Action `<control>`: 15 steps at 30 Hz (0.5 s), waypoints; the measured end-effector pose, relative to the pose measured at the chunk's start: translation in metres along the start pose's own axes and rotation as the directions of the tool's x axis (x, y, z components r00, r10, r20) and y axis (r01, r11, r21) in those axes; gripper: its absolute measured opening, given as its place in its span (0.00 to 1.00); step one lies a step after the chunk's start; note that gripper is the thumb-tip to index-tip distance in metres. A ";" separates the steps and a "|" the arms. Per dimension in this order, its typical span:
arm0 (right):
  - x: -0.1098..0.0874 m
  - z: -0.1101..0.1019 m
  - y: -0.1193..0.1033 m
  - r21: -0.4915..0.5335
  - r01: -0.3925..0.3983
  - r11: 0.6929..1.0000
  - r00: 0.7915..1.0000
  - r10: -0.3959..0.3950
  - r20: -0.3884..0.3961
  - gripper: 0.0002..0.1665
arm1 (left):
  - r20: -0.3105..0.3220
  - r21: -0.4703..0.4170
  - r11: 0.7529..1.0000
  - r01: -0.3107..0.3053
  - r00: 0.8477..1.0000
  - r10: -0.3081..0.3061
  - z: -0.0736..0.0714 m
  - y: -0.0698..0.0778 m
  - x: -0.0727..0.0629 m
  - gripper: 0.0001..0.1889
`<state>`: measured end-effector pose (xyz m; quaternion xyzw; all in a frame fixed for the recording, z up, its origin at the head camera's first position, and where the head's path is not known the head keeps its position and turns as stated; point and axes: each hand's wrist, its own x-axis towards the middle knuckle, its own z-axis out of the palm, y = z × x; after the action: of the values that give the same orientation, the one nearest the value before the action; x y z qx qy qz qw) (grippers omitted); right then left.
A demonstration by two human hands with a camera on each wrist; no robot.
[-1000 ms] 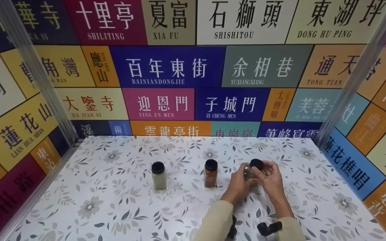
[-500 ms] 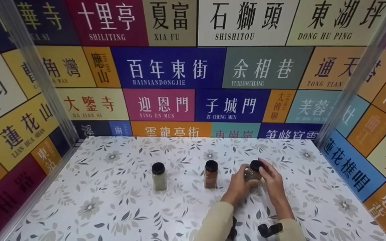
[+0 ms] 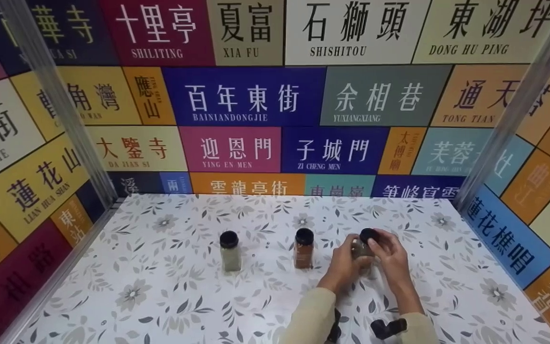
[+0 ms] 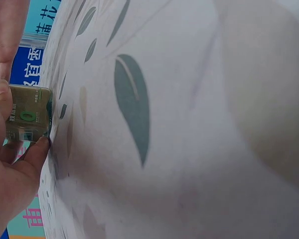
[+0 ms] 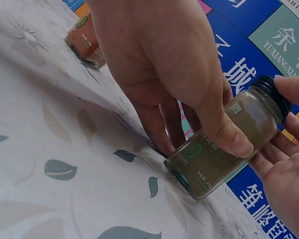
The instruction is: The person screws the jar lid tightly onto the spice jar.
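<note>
On the right side of the table, a glass spice jar (image 3: 361,249) of brownish-green powder is between both hands. My left hand (image 3: 343,265) grips its body, with the thumb across the labelled side in the right wrist view. My right hand (image 3: 393,258) pinches the black lid (image 3: 367,235), which sits on the jar's neck. The jar's base is right at the tabletop in the left wrist view. To the left stand a jar of reddish-brown powder (image 3: 303,253) and a jar of pale green powder (image 3: 230,257), both upright with black lids.
The white table (image 3: 174,296) has a grey leaf and flower pattern. Behind it rises a wall (image 3: 241,95) of coloured name panels. Clear upright strips (image 3: 72,119) run up both corners. A black strap (image 3: 388,328) is around the right wrist.
The right hand's fingers have shifted on the lid, spreading and then closing round it again. The jar stays in about the same place in the left hand. The other two jars have not moved.
</note>
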<state>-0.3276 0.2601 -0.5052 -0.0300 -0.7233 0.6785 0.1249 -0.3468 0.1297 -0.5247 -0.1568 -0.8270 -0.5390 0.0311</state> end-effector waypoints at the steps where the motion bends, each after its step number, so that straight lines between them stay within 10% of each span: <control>1: 0.000 0.000 0.000 -0.008 -0.005 1.000 1.000 0.005 0.007 0.29 | -0.002 -0.001 1.000 0.003 1.000 -0.003 0.000 0.000 0.000 0.24; 15: 0.000 -0.002 -0.001 -0.017 0.052 0.998 0.998 -0.052 0.021 0.26 | -0.007 -0.016 1.000 0.016 1.000 -0.016 0.000 0.000 0.000 0.26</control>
<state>-0.3273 0.2620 -0.5041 -0.0052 -0.7309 0.6690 0.1350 -0.3470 0.1300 -0.5248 -0.1485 -0.8237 -0.5465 0.0282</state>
